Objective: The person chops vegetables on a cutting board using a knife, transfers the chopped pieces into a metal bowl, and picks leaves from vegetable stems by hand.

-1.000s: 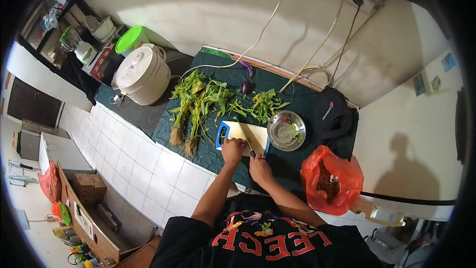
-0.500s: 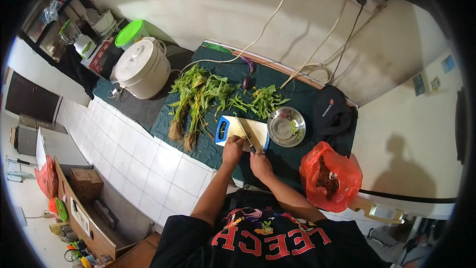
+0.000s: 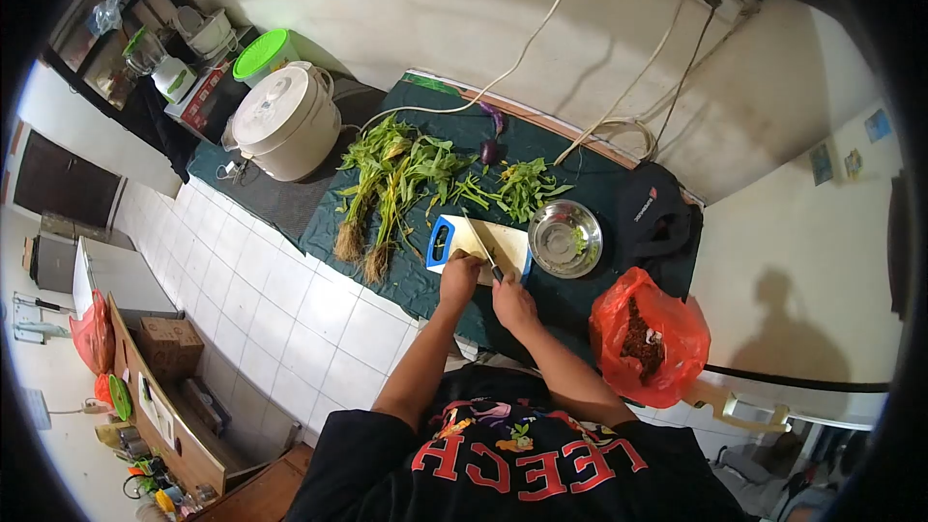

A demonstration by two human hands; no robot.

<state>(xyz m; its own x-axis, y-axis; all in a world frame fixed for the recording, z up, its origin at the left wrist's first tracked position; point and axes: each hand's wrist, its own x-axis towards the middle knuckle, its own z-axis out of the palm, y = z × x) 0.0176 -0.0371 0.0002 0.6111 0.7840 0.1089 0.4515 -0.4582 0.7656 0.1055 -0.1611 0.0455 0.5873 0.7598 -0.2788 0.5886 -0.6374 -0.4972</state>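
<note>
My right hand is wrapped round the black handle of a knife, whose blade lies slantwise over a white cutting board with a blue edge. On the board's near side rests my left hand, fingers closed; whatever they hold is too small to make out. Right of the board stands a steel bowl with some green bits inside. Cut leafy greens lie behind the board, and long leafy stalks with roots are spread to its left.
A purple eggplant lies near the wall. A black cap and a red plastic bag are at the right. A large white rice cooker stands at the left. Cords hang from the wall sockets.
The view has shifted slightly, moving the whole scene a little in the frame. Both hands remain at the board, the knife still in my right hand.
</note>
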